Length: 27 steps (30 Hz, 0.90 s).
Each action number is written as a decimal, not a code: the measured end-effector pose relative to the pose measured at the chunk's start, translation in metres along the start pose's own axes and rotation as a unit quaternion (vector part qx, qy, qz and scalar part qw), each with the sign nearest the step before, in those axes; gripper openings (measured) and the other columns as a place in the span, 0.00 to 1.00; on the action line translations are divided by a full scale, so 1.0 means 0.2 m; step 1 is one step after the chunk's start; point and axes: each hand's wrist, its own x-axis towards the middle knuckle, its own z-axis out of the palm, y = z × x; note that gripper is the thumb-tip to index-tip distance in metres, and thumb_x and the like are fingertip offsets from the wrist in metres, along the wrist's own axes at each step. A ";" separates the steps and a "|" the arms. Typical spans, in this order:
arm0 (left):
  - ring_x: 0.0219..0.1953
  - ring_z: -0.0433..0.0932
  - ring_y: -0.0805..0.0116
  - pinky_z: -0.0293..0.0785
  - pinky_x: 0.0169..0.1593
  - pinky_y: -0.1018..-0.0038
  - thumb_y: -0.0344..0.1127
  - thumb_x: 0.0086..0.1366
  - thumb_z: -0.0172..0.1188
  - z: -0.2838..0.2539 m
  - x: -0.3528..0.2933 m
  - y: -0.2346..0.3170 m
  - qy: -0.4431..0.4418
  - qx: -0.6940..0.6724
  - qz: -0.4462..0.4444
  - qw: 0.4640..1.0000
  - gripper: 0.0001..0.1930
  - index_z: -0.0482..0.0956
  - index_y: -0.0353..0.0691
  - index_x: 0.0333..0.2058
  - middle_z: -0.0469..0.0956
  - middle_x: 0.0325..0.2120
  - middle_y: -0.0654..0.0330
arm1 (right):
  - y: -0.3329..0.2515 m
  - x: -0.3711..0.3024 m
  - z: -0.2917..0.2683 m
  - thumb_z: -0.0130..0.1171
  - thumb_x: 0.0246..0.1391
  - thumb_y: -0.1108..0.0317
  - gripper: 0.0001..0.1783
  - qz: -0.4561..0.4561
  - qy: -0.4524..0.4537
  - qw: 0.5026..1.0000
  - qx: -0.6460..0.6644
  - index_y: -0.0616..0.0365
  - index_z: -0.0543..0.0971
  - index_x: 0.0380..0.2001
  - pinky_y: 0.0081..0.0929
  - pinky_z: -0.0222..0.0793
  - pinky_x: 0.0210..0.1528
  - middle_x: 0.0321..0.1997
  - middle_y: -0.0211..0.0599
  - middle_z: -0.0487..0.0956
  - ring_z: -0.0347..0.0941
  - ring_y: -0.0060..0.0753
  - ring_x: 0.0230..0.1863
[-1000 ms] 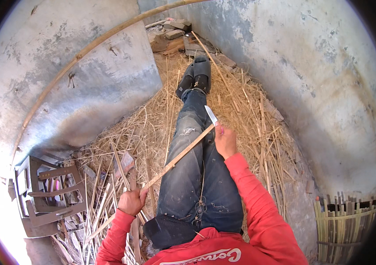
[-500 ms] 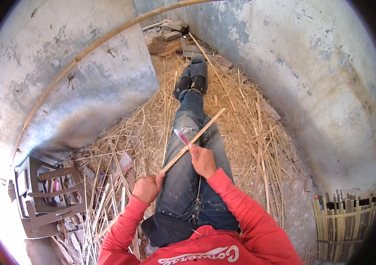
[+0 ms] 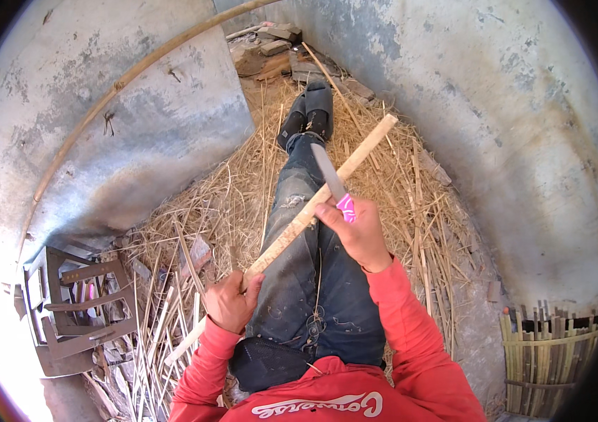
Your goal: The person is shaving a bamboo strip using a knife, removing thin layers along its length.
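Observation:
Across my outstretched legs runs a long pale strip of split bamboo (image 3: 286, 238), slanting from lower left to upper right. My left hand (image 3: 233, 301) is closed round its lower part, and the tail end of the strip shows past my wrist. A knife (image 3: 328, 172) with a pink patterned handle is in my right hand (image 3: 361, 228). Its blade points up and left and crosses over the strip. The thumb of that hand lies at the strip's edge. Whether the blade's edge touches the strip I cannot tell.
Straw-like shavings (image 3: 376, 169) and loose strips (image 3: 162, 330) cover the floor around my legs. At the left lies a dark wooden frame (image 3: 88, 306), a stool or chair. A slatted basket (image 3: 552, 359) stands lower right. Bricks (image 3: 274, 46) lie by the far corner between grey walls (image 3: 496, 141).
The strip has come up closer and its far end now reaches further up and right. My right hand with the knife has moved right and up; the pink handle shows now.

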 end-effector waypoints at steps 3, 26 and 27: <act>0.16 0.69 0.44 0.62 0.23 0.59 0.45 0.66 0.70 0.01 0.02 0.04 0.015 -0.005 0.010 1.000 0.25 0.68 0.35 0.21 0.67 0.14 0.46 | -0.07 -0.01 0.01 0.71 0.60 0.62 0.12 0.015 -0.010 0.989 -0.150 0.61 0.85 0.34 0.24 0.55 0.21 0.16 0.20 0.72 0.61 0.11 0.19; 0.15 0.58 0.52 0.61 0.23 0.59 0.47 0.71 0.64 -0.04 0.13 -0.05 -0.034 -0.139 -0.041 0.989 0.25 0.73 0.31 0.22 0.65 0.13 0.45 | -0.15 0.09 -0.33 0.68 0.61 0.65 0.11 -0.018 0.092 0.988 -0.126 0.64 0.84 0.39 0.24 0.65 0.29 0.23 0.22 0.76 0.69 0.16 0.25; 0.15 0.58 0.52 0.61 0.23 0.60 0.47 0.71 0.65 -0.05 0.12 -0.04 -0.039 -0.135 -0.044 0.989 0.25 0.73 0.31 0.22 0.65 0.13 0.45 | -0.21 0.12 -0.34 0.67 0.62 0.64 0.12 -0.010 0.087 0.985 -0.149 0.64 0.84 0.39 0.22 0.65 0.29 0.24 0.23 0.77 0.69 0.15 0.26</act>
